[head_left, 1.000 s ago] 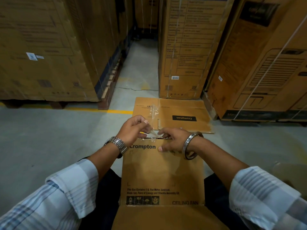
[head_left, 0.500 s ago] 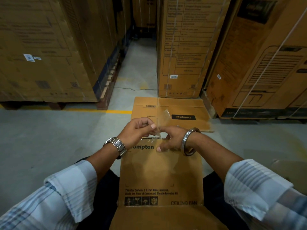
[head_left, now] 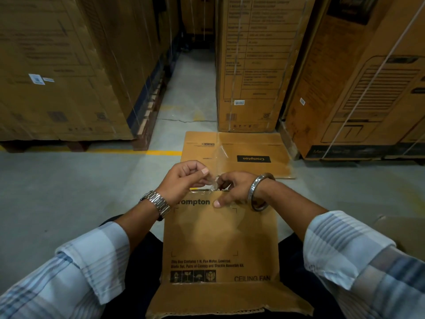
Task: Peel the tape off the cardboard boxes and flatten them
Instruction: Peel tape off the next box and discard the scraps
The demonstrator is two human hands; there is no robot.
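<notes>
A brown "Crompton" ceiling-fan cardboard box [head_left: 220, 240] lies on my lap, its near flap folded toward me. At its far edge, clear tape [head_left: 213, 183] is lifted off the cardboard. My left hand [head_left: 184, 178], with a metal watch on the wrist, pinches the tape between thumb and fingers. My right hand [head_left: 234, 187], with a steel bangle on the wrist, also grips the tape, its thumb pressed on the box face. Beyond them a flattened Crompton box [head_left: 253, 155] lies on the floor, with a loose strip of clear tape standing up from it.
Tall stacked cartons on pallets stand at the left [head_left: 57, 70], centre [head_left: 253, 65] and right [head_left: 358, 84], with a narrow aisle [head_left: 193, 84] between them. Grey concrete floor with a yellow line [head_left: 161, 153] spreads to the left. A piece of cardboard [head_left: 404, 233] lies at my right.
Both hands have closed in together on the tape at the box's far edge, and the raised strip between them has been gathered into a smaller bunch.
</notes>
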